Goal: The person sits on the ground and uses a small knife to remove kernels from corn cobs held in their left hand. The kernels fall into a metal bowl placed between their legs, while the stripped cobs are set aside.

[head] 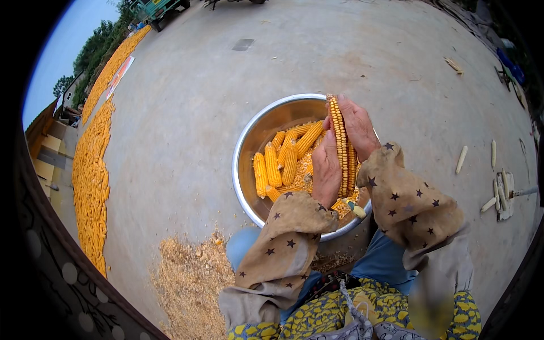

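Observation:
My left hand (328, 168) and my right hand (358, 127) hold corn cobs (340, 148) between them, upright in the picture, over the right half of a metal basin (242, 148). At least two cobs with kernels lie side by side in this grip; the palms cover part of them. Whole yellow ears of corn (272, 165) lie in the basin's left part, on loose corn kernels (302, 170). A small tool with a yellowish and green handle (356, 209) rests by the basin's near right rim.
Bare corn cobs (461, 160) lie on the concrete at the right, some on a small board (505, 212). Chaff (191, 284) is heaped at the lower left. A long spread of corn ears (91, 182) runs along the left. A green vehicle (151, 9) stands far off.

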The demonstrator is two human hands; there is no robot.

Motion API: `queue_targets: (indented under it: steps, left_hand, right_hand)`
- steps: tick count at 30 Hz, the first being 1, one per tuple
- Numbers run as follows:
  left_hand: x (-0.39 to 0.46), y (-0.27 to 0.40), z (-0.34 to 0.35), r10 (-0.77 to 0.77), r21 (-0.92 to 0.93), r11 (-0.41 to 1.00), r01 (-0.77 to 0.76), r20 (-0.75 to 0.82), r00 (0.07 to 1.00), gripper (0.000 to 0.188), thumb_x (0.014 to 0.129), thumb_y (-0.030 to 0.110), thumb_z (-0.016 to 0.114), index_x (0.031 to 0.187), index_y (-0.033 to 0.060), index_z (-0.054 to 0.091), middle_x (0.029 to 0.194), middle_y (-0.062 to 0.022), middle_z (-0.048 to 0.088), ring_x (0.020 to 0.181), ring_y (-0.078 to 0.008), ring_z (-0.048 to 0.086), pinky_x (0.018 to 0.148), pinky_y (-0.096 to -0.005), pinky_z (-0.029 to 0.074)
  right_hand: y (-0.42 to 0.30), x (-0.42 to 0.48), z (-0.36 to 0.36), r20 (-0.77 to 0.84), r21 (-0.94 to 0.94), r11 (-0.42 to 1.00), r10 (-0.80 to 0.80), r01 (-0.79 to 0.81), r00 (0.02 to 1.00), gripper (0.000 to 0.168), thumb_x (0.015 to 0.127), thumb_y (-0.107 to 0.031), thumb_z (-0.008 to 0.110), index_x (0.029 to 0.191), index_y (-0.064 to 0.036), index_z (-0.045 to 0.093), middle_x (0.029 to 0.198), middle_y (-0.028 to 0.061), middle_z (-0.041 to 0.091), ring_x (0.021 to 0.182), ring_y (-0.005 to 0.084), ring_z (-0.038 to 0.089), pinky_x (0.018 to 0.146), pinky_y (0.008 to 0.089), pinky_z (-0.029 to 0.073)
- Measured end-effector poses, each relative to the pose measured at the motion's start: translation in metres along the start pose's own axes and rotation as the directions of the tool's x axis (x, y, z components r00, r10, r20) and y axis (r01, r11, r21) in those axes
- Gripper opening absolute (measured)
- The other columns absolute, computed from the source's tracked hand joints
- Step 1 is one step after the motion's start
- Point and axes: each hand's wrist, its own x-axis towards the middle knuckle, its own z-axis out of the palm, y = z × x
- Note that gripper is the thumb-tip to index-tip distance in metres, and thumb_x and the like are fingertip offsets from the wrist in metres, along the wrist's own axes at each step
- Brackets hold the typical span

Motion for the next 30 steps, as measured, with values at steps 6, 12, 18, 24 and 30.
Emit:
queue_targets:
  steps: [6, 12, 18, 24, 30]
  left_hand:
    - [0.005, -0.009, -0.007, -0.226, -0.426, 0.878, 0.217, 0.032, 0.974, 0.047, 0.103, 0.039, 0.032, 0.122, -0.0002, 0.05, 0.105, -0.0075, 0.061, 0.089, -0.0129, 0.061, 0.078, -0.0275, 0.051]
    - [-0.009, 0.007, 0.0, -0.2, -0.275, 0.929, 0.247, 0.189, 0.961, 0.052, 0.1, 0.043, 0.041, 0.125, -0.0018, 0.049, 0.111, -0.0076, 0.06, 0.098, -0.0114, 0.06, 0.083, -0.0253, 0.05]
    - [-0.014, 0.001, 0.0, -0.113, -0.148, 0.98, 0.136, 0.154, 0.982, 0.048, 0.102, 0.039, 0.04, 0.122, -0.0031, 0.052, 0.104, -0.0069, 0.063, 0.087, -0.0096, 0.061, 0.074, -0.0245, 0.051]
    - [-0.011, -0.011, -0.007, -0.189, -0.193, 0.963, 0.187, 0.006, 0.982, 0.042, 0.104, 0.031, 0.033, 0.12, -0.0031, 0.052, 0.103, -0.0082, 0.064, 0.087, -0.0128, 0.063, 0.075, -0.0266, 0.052]
    - [-0.01, -0.007, -0.014, -0.267, -0.508, 0.804, 0.309, 0.156, 0.951, 0.04, 0.103, 0.029, 0.037, 0.124, -0.0023, 0.05, 0.115, -0.0096, 0.06, 0.104, -0.0159, 0.059, 0.091, -0.033, 0.048]
  right_hand:
    - [-0.012, -0.008, -0.002, 0.028, 0.027, 0.999, 0.033, -0.033, 0.999, 0.053, 0.098, -0.051, 0.039, 0.093, -0.002, 0.055, 0.069, 0.0057, 0.057, 0.06, 0.0102, 0.055, 0.055, 0.0253, 0.047]
    - [-0.009, 0.001, -0.013, -0.064, 0.121, 0.993, 0.019, -0.011, 0.998, 0.054, 0.098, -0.052, 0.039, 0.093, -0.002, 0.055, 0.066, 0.006, 0.055, 0.059, 0.0122, 0.055, 0.056, 0.0261, 0.047]
    - [-0.009, 0.003, -0.008, -0.076, 0.137, 0.99, 0.033, -0.022, 0.997, 0.053, 0.097, -0.052, 0.042, 0.098, -0.001, 0.055, 0.066, 0.0054, 0.055, 0.057, 0.0122, 0.054, 0.051, 0.0243, 0.045]
    - [-0.011, -0.006, -0.003, -0.011, 0.111, 0.992, 0.066, -0.065, 0.998, 0.054, 0.096, -0.054, 0.043, 0.1, -0.001, 0.054, 0.063, 0.004, 0.052, 0.055, 0.0129, 0.053, 0.052, 0.0257, 0.046]
    - [-0.016, -0.004, -0.009, -0.065, 0.242, 0.964, 0.127, -0.108, 0.99, 0.052, 0.096, -0.053, 0.043, 0.1, -0.002, 0.053, 0.063, 0.0041, 0.052, 0.052, 0.0133, 0.052, 0.052, 0.0284, 0.048]
